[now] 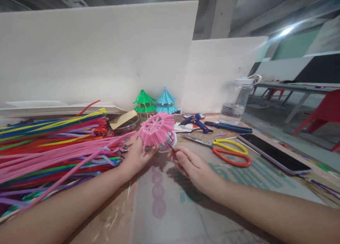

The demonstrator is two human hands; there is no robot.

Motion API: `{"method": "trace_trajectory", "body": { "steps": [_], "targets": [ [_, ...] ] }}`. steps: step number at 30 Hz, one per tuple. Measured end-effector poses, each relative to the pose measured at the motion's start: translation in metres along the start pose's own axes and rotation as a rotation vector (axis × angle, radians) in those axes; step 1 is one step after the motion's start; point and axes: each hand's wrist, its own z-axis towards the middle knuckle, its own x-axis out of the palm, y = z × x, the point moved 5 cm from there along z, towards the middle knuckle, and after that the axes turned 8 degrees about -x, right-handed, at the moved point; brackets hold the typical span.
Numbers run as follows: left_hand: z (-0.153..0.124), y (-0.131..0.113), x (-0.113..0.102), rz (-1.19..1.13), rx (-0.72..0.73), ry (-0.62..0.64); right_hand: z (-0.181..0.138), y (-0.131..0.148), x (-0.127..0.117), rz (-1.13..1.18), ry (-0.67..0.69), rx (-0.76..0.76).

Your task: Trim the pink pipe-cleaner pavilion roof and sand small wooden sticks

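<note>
Left hand (138, 157) gripping a pink fringed canopy (156, 128), at the person's twelve o'clock. Right hand (192, 168) pinching a slim dark tool (171, 148) beside it; scissors (213, 144) at two o'clock.

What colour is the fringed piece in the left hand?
Pink; the fringed piece shows in the head view, the only one.

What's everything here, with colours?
Pink craft: one, pink, centre
Tiered crafts: two, green and blue, back
Fuzzy sticks: many, mixed, left
Card: one, yellowish, back left
Glue gun: one, blue, centre right
Scissors: one, yellow and red handles, right
Slim tool: one, dark blue, right
Phone: one, black screen, right
Bottle: one, clear, right
Boards: two, white, behind
Chairs: at least two, red, background
Worktable: one, brown, below
Left hand: one, bare, holding pink craft
Right hand: one, bare, gripping dark rod
</note>
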Motion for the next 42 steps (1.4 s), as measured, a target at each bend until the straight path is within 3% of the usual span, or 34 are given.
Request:
{"method": "trace_trajectory", "body": {
  "steps": [8,13,19,24,28,42],
  "targets": [
    [-0.001,-0.001,0.000,0.008,0.003,-0.008,0.001,-0.002,-0.003,0.023,-0.074,0.018],
    [0.000,-0.006,-0.002,0.010,0.009,-0.001,0.002,-0.008,0.002,0.077,-0.002,0.134],
    [-0.001,-0.003,-0.001,0.012,0.012,-0.008,0.002,0.003,0.000,0.052,0.000,0.022],
    [-0.003,-0.003,-0.001,0.028,0.026,-0.036,0.002,-0.004,-0.003,0.135,-0.053,0.103],
    [-0.003,-0.006,-0.002,0.061,0.048,-0.037,0.002,-0.008,0.002,0.212,-0.004,0.194],
    [-0.004,-0.009,0.000,0.038,0.114,-0.011,0.001,-0.007,0.009,0.353,0.078,0.256]
  ]
}}
